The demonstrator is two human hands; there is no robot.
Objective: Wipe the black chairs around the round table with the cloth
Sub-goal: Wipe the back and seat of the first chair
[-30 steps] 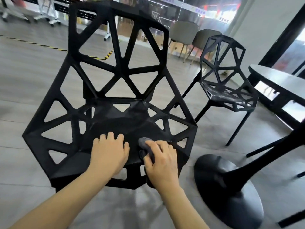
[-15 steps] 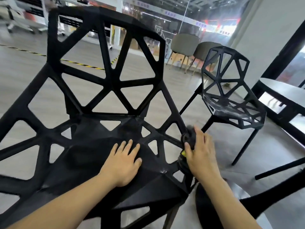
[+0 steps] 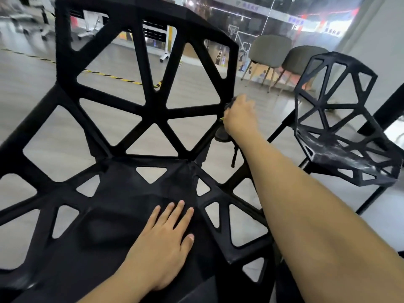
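Right hand point(image 3: 239, 115) now raised to backrest edge of black lattice plastic chair point(image 3: 153, 110), dark crumpled cloth point(image 3: 222, 133) gripped; left hand point(image 3: 165, 237) laid flat on seat, fingers straight.

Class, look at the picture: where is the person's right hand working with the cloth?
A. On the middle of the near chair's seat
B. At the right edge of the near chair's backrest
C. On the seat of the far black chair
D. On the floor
B: the right hand grips the cloth against the right edge of the near chair's backrest, while the left hand rests flat on its seat.
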